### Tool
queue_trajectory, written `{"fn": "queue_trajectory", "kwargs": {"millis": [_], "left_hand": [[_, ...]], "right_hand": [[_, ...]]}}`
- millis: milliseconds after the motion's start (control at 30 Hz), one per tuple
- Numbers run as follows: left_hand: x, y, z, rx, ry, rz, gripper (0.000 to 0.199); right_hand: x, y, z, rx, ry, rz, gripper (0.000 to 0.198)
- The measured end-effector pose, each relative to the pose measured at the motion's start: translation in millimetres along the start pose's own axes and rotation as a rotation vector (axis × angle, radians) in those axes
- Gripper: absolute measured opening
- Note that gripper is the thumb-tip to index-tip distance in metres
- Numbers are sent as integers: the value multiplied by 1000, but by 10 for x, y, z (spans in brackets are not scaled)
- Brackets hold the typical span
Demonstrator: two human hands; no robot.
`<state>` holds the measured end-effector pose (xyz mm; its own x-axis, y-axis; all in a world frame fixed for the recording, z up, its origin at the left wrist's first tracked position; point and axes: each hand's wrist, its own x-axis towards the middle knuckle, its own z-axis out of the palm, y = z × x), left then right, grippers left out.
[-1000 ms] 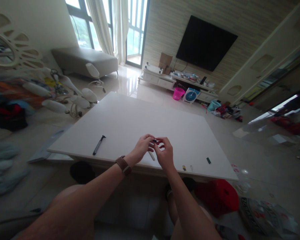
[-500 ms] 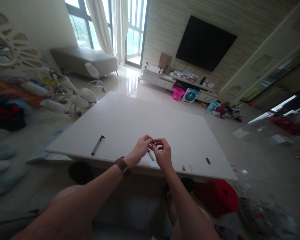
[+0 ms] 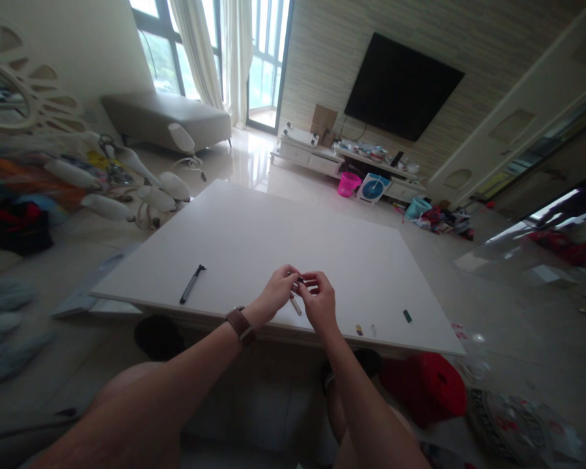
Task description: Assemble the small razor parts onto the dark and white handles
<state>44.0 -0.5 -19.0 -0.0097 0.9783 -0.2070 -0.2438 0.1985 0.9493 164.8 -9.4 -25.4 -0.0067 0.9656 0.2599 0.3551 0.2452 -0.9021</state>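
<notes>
Both hands meet above the near edge of the white table (image 3: 293, 228). My left hand (image 3: 279, 288) is closed, its fingertips pinching a small black piece (image 3: 300, 280) whose kind is too small to make out. From the other side, my right hand (image 3: 318, 301) pinches the same piece between thumb and fingers. Just below the hands shows a slim pale stick-like object (image 3: 296, 306), its upper end hidden by my fingers. A dark grey pen-like tool (image 3: 192, 284) with a black angled tip lies on the table, left of my hands.
Right of my hands lie a small yellow-and-dark piece (image 3: 359, 330), a tiny clear piece (image 3: 373, 330) and a small dark green strip (image 3: 407, 316). A red stool (image 3: 427, 387) stands below the table's right edge. A floor lamp with white shades (image 3: 151, 198) is at the left.
The view has shifted very slightly. Both hands stay together around the small black piece, with barely any finger movement.
</notes>
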Motion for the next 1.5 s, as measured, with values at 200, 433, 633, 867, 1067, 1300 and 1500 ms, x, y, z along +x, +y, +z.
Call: {"fn": "queue_trajectory", "kwargs": {"millis": [200,433,633,867,1067,1300,1500], "left_hand": [[1,-4,3,1,1,-1,2],[-29,17,10,-54,-12,-44,7],[-41,29,11,-169,-10,-95,20],[-22,83,-41,-105,-11,-138,24],[-7,173,-24,-98,8,-138,22],[5,183,80,-105,-50,-114,23],[-37,199,123,-113,-66,-124,21]], "right_hand": [[3,16,6,11,0,3,14],[4,25,2,14,0,13,13],[9,25,11,17,-28,-9,14],[160,362,-327,-115,-31,10,25],[109,1089,-1126,-507,-30,194,26],[104,1684,-2069,-849,98,500,41],[55,1964,-2638,-1026,60,624,52]]}}
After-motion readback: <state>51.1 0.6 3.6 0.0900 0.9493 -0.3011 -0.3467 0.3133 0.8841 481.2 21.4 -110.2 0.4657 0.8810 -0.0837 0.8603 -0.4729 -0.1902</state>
